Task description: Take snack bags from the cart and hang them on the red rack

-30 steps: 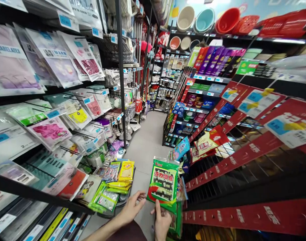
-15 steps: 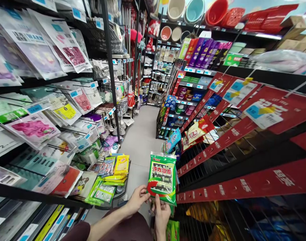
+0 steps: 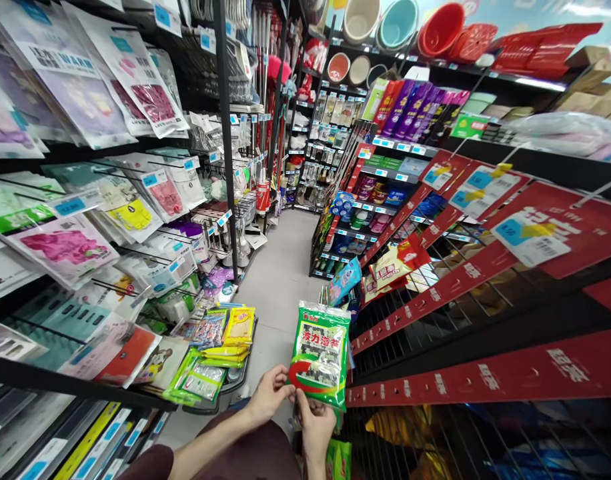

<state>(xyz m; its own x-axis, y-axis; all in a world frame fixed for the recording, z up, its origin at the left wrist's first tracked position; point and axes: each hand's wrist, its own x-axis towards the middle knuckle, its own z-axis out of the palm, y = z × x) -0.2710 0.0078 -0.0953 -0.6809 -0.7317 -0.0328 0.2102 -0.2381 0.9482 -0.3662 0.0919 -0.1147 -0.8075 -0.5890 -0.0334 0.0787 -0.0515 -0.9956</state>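
Observation:
A green snack packet [image 3: 319,353] with white characters stands upright in front of me, low in the aisle. My left hand [image 3: 269,395] pinches its lower left corner. My right hand [image 3: 314,423] grips its bottom edge from below, thumb on the front. Another green packet [image 3: 338,460] shows just under my right hand. More packets hang behind the held one on the right-hand rack.
Peg shelves of bagged goods [image 3: 110,220] line the left. A low rack holds yellow and green packets [image 3: 220,353]. On the right stands a wire rack with red price strips [image 3: 485,383]. The grey aisle floor [image 3: 280,273] runs ahead to further shelves.
The packet has stayed in both hands and moved slightly left and up in view. My left hand came from just beside it onto its corner. The view has shifted a little.

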